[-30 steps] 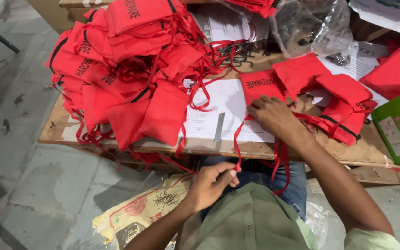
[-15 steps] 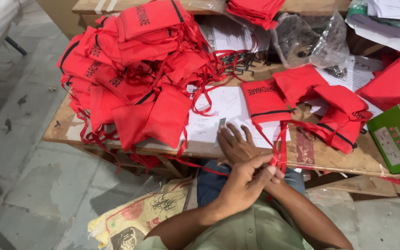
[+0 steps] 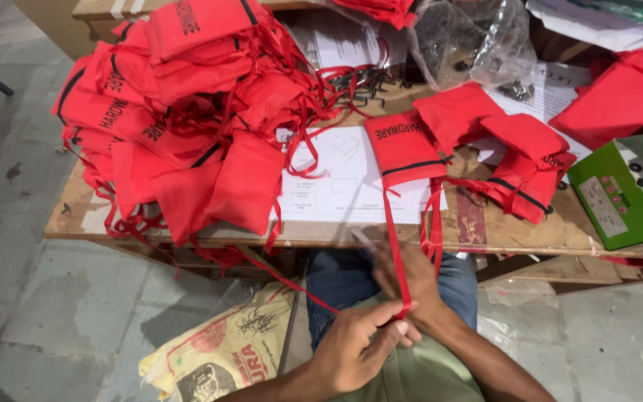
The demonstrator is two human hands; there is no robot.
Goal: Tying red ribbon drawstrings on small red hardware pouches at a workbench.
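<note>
A: What is the biggest thing here?

B: The wooden surface (image 3: 485, 231). On its left part, left of the white paper sheet (image 3: 344, 179), lies a large heap of red pouches (image 3: 180, 112), with drawstrings hanging over the near edge. Right of the sheet there is a smaller group of red pouches (image 3: 522, 149), and further right a green box (image 3: 615, 197). Behind the sheet, at the far side, I see a clear plastic bag (image 3: 470, 45).

A: And the pouch in work?

B: One red pouch (image 3: 403, 149) lies flat, touching the right edge of the sheet. Its red drawstring (image 3: 396, 253) runs down from it, over the near edge, to the person's lap.

A: How are the hands?

B: They are close together, below the edge. The left hand (image 3: 359, 350) pinches the end of the drawstring between the fingers. The right hand (image 3: 407, 279) is just behind it, fingers spread near the cord; if it grips the cord, I cannot tell.

A: What could go wrong?

B: I think a strong pull can drag the pouch off the surface, because nothing weighs it down. Also another loose drawstring (image 3: 284, 279) from the heap passes just left of the hands; if it catches, part of the heap can slide over the edge.

A: Anything in the way?

B: Below the sheet, on the floor, a printed yellow sack (image 3: 217, 361) lies beside the person's knee.
</note>
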